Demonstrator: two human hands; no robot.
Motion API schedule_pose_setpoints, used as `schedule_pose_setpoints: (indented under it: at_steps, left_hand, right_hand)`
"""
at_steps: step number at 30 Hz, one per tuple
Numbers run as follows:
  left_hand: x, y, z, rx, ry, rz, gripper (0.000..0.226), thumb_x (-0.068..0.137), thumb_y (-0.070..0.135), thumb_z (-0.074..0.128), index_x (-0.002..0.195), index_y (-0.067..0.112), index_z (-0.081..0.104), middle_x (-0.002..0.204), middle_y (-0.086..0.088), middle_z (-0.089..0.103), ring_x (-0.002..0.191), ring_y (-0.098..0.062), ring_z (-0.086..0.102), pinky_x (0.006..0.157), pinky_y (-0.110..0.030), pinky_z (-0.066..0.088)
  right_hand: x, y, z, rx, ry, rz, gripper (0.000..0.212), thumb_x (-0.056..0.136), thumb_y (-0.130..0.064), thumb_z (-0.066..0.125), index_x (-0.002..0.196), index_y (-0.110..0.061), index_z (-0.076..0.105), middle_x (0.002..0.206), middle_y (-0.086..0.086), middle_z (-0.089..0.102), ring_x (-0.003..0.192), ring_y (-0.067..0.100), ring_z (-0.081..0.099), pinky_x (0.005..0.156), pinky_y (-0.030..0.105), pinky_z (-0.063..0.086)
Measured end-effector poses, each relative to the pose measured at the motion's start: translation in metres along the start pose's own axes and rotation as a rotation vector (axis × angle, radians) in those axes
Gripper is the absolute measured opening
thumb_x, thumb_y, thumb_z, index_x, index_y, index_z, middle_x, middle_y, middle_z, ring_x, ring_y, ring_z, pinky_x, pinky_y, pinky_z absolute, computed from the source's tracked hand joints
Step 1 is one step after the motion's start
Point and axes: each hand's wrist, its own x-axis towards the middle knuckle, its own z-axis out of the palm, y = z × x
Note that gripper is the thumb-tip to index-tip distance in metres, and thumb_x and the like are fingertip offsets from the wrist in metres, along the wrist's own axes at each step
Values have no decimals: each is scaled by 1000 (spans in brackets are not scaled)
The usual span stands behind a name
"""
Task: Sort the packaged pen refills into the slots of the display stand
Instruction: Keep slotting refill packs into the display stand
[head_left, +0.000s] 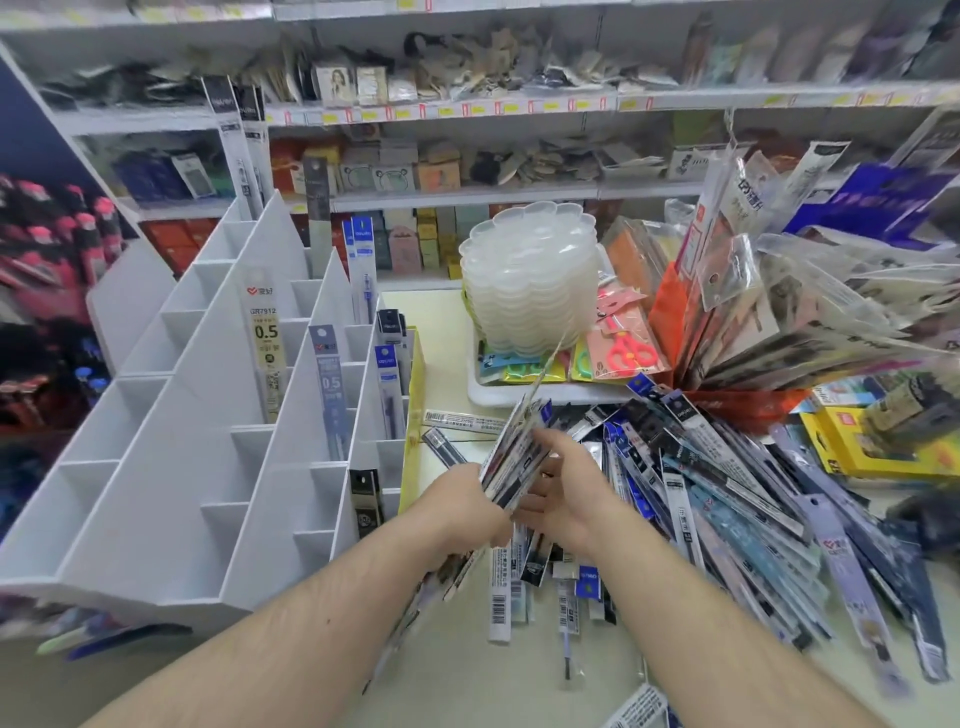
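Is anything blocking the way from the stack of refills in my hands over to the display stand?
Nothing visible does. The bundle of refills, held in the left hand, sits just right of the display stand, with open space between them.
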Motion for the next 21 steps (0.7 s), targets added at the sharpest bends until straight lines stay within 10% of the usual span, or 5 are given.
schedule_pose_setpoints:
  at_steps: [9,14,18,21]
  left_hand:
    - [-5,9,2,-170,58,348,41,70,7,71,83,43,57,62,14,61,51,-1,55,48,-18,45]
    - [-5,14,0,-272,147,521,44,79,8,71,113,35,64,95,17,74,90,1,69,77,-22,58]
    - [-2,5,2,-390,76,513,29,77,1,60,103,14,61,75,22,72,68,9,65,61,-8,50]
    - [4,-6,9,-438,137,514,57,70,11,74,122,18,53,105,8,74,100,-9,71,90,-34,57]
  right_hand:
    - [-39,-22,25,6,-131,-590,108,29,-61,95,107,3,58,97,22,65,89,31,65,87,49,52]
    - [-61,-31,27,-353,-217,-762,82,44,-21,82,119,-1,56,94,-2,77,94,13,73,73,22,56]
    - [-56,-20,34,-504,-139,-776,72,51,-5,89,111,-26,56,91,-12,73,90,6,70,73,16,53]
    - [-49,-5,35,-481,-111,-731,78,67,17,80,123,-27,51,87,-14,71,82,3,68,74,15,53]
